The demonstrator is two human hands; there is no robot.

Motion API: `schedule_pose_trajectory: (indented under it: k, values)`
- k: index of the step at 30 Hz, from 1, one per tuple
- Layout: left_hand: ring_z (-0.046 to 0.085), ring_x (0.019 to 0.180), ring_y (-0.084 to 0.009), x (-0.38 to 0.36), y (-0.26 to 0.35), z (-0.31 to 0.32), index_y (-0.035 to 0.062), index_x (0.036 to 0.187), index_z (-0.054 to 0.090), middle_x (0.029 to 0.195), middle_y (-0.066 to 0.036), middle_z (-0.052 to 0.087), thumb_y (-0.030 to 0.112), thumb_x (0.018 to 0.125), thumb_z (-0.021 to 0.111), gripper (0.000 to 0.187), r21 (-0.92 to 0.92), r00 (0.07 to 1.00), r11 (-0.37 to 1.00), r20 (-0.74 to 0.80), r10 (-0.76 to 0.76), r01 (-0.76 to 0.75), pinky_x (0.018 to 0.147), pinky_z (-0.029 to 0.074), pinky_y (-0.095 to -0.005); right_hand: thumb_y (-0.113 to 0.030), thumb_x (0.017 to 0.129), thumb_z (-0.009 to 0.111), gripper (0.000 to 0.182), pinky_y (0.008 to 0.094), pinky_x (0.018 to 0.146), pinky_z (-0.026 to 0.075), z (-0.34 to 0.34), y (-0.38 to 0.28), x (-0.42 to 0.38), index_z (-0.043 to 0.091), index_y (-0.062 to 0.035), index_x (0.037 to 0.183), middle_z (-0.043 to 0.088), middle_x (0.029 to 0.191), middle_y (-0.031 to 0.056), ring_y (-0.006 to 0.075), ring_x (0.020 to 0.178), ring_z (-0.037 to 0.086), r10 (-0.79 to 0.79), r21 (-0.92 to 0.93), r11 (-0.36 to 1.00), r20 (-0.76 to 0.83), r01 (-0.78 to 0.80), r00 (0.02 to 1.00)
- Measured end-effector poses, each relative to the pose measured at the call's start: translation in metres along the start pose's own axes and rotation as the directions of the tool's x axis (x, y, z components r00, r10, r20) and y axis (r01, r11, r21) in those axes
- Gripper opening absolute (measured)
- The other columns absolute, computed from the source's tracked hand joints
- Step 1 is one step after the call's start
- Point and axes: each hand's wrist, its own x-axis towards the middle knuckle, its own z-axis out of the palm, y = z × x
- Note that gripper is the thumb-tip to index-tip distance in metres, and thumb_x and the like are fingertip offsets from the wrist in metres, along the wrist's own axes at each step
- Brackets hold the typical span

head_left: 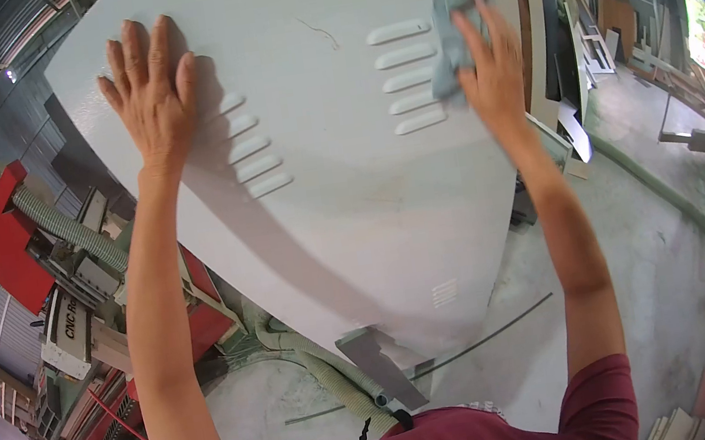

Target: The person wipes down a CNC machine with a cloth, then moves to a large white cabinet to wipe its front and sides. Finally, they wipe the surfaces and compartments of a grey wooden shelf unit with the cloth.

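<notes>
A large pale grey panel [319,171] with two groups of raised louvre slots fills the middle of the view. My left hand [151,99] lies flat on its upper left part, fingers spread, above the left slots [250,147]. On the right, my right hand [493,68] holds a blue-grey cloth [451,51] against the panel, just beside the right slots [404,56]. Part of the cloth is hidden under my fingers. A thin brownish mark [319,33] shows near the panel's top.
Red and grey machinery [12,238] with ribbed hoses stands at the left. Boards and frames [611,17] lean at the upper right. A hose [665,192] runs along the floor at the right, and a grey bracket [380,363] sits below the panel.
</notes>
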Motion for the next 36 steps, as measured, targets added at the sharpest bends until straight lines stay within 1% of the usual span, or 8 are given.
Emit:
schedule_pose_trajectory:
  k: [5,11,18,24,28,31,33,36]
  values:
    - [0.023,0.136,-0.0314,-0.002,-0.002,0.006,0.0273,0.136,0.042,0.145,-0.006,0.032,0.05,0.093,0.04,0.049,-0.028,0.998,0.999,-0.051,0.032,-0.033,0.109,0.012,-0.0541,-0.011,0.067,0.066,0.055,0.0606,0.103,0.024,-0.007,-0.009,-0.225,0.052,-0.0137,0.12,0.036,0.138,0.0205,0.0417,0.129,0.033,0.05,-0.02,0.999,0.21,-0.047,0.977]
    - [0.025,0.136,-0.0279,-0.004,-0.003,0.008,0.0297,0.136,0.042,0.145,-0.003,0.034,0.051,0.093,0.039,0.048,-0.026,0.996,0.999,-0.082,0.039,-0.041,0.11,0.014,-0.0517,-0.009,0.078,0.062,0.028,0.0609,0.1,0.029,-0.022,-0.049,-0.388,0.057,-0.0178,0.104,0.044,0.13,0.0167,0.0393,0.123,0.04,0.15,-0.035,0.988,0.431,-0.15,0.89]
    - [0.025,0.136,-0.0279,-0.004,-0.005,0.01,0.0297,0.136,0.041,0.145,-0.004,0.033,0.049,0.093,0.037,0.047,-0.008,0.995,0.999,-0.085,0.052,-0.052,0.111,0.014,-0.0513,-0.009,0.077,0.062,0.034,0.0585,0.099,0.03,0.001,-0.025,-0.216,0.057,-0.0204,0.109,0.044,0.132,0.0129,0.0354,0.123,0.041,-0.051,-0.009,0.999,0.182,0.053,0.982]
    - [0.026,0.135,-0.0303,-0.001,0.002,0.004,0.0277,0.136,0.042,0.145,-0.006,0.034,0.046,0.094,0.039,0.047,0.003,0.996,0.999,-0.076,0.051,-0.051,0.11,0.015,-0.0523,-0.007,0.068,0.065,0.067,0.0542,0.102,0.027,0.002,-0.019,-0.024,0.047,-0.0227,0.13,0.038,0.14,0.008,0.0317,0.128,0.036,-0.078,0.041,0.996,0.058,0.076,0.995]
    - [0.026,0.135,-0.0299,-0.001,0.0,0.004,0.0282,0.137,0.042,0.145,-0.006,0.034,0.045,0.093,0.039,0.046,0.006,0.994,0.998,-0.088,0.059,-0.059,0.109,0.015,-0.0524,-0.001,0.071,0.055,0.067,0.0499,0.108,0.021,0.002,-0.03,0.081,0.041,-0.0165,0.135,0.034,0.141,0.0118,0.032,0.132,0.03,-0.124,0.096,0.988,0.027,0.12,0.992]
    - [0.026,0.135,-0.0305,-0.002,0.003,-0.001,0.025,0.136,0.043,0.144,-0.007,0.035,0.036,0.093,0.042,0.044,0.024,0.994,0.997,-0.082,0.069,-0.067,0.109,0.016,-0.0518,-0.003,0.074,0.052,0.064,0.0476,0.11,0.021,0.01,-0.045,0.119,0.039,-0.0122,0.136,0.033,0.14,0.017,0.0349,0.131,0.029,-0.158,0.088,0.984,0.019,0.156,0.987]
    - [0.016,0.139,-0.031,-0.003,0.005,-0.004,0.0163,0.139,0.037,0.149,-0.012,0.023,0.04,0.092,0.039,0.053,0.115,0.987,0.99,0.13,-0.094,0.079,0.113,0.009,-0.0482,-0.003,0.074,0.053,0.064,0.0476,0.109,0.022,0.015,-0.059,0.118,0.039,-0.0125,0.136,0.034,0.139,0.0168,0.035,0.131,0.029,-0.18,0.104,0.978,-0.017,0.181,0.983]
    - [0.016,0.139,-0.0296,-0.003,0.005,-0.003,0.0166,0.138,0.04,0.149,-0.01,0.025,0.042,0.092,0.037,0.053,0.07,0.988,0.992,0.11,-0.111,0.103,0.113,0.006,-0.0475,-0.005,0.074,0.056,0.063,0.0484,0.108,0.024,0.014,-0.078,0.083,0.041,-0.0131,0.134,0.036,0.138,0.0158,0.0344,0.131,0.031,-0.252,0.063,0.966,0.01,0.251,0.968]
